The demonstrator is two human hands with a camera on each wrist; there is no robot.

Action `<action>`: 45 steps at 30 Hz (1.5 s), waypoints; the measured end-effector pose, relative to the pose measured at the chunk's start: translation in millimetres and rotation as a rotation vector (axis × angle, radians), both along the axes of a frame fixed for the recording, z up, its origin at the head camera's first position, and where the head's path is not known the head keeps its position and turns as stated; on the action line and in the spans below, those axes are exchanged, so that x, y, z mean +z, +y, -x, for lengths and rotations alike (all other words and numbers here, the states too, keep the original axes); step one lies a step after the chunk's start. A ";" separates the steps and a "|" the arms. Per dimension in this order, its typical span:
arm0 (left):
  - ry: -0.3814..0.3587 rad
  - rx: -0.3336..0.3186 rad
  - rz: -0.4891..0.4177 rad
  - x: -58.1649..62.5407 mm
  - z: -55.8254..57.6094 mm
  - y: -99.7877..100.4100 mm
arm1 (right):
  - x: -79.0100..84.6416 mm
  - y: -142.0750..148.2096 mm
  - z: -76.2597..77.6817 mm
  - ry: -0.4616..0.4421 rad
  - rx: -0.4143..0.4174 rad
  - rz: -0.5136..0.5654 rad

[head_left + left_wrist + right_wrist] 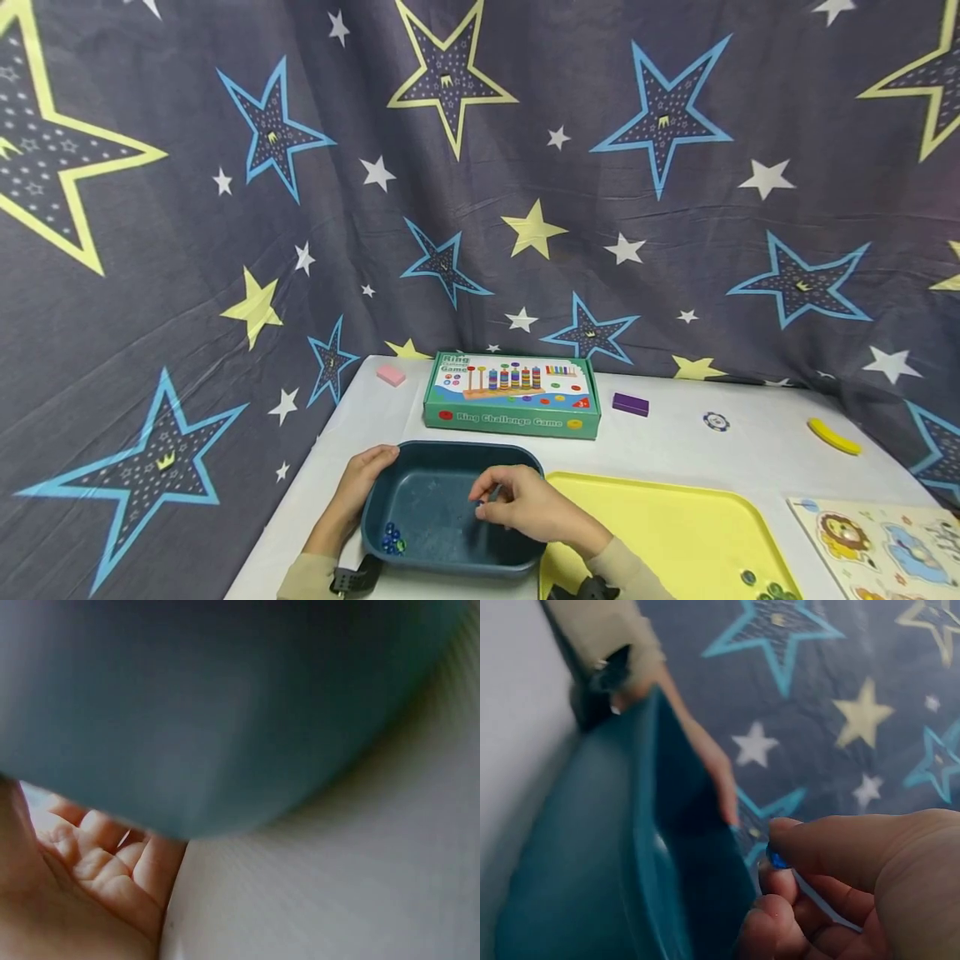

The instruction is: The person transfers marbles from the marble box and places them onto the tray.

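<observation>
A dark teal plastic tub (442, 563) stands in front of me on the white table. My left hand (363, 482) holds it at the left side, with the fingertips at the upper left rim; in the left wrist view the tub's wall hides part of the fingers. Over the tub's right half, my right hand (522, 503) pinches a small blue glass marble (777, 857) between thumb and fingertips. Several blue marbles (390, 533) lie together in the tub's near left corner, a green marble (401, 546) among them.
A yellow tray (645, 492) lies right of the tub, several green marbles (774, 592) at its near right. Behind stand a green Ring Challenge Game box (510, 421), a pink block (391, 375) and a purple block (631, 404). Farther right are a chip (716, 422), a yellow curved piece (834, 437) and an animal board (873, 542).
</observation>
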State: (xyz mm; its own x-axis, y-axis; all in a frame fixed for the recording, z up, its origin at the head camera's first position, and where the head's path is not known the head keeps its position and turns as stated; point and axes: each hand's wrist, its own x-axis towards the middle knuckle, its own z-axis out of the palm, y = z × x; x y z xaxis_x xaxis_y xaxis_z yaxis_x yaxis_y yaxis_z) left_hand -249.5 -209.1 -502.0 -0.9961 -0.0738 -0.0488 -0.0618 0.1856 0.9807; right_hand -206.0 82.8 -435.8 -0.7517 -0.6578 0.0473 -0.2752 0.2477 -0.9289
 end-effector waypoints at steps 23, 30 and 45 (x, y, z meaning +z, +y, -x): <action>-0.002 -0.020 0.013 3.5 -1.0 -0.7 | -23.9 70.5 -9.3 -0.046 -0.592 0.075; 0.002 0.002 0.014 3.2 -2.0 -0.3 | -41.4 86.9 -15.9 -0.011 -0.751 0.041; 0.028 -0.003 0.009 -0.6 -2.6 1.0 | -66.4 96.5 -18.2 0.099 -0.852 -0.140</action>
State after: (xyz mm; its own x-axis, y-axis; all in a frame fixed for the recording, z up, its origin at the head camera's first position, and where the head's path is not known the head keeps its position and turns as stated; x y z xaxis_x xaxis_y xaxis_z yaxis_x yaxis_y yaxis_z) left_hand -247.0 -208.1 -502.6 -0.9973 -0.0707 -0.0200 -0.0335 0.1951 0.9802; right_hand -187.9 179.3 -502.2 -0.9875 0.1222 0.0995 -0.0224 0.5161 -0.8562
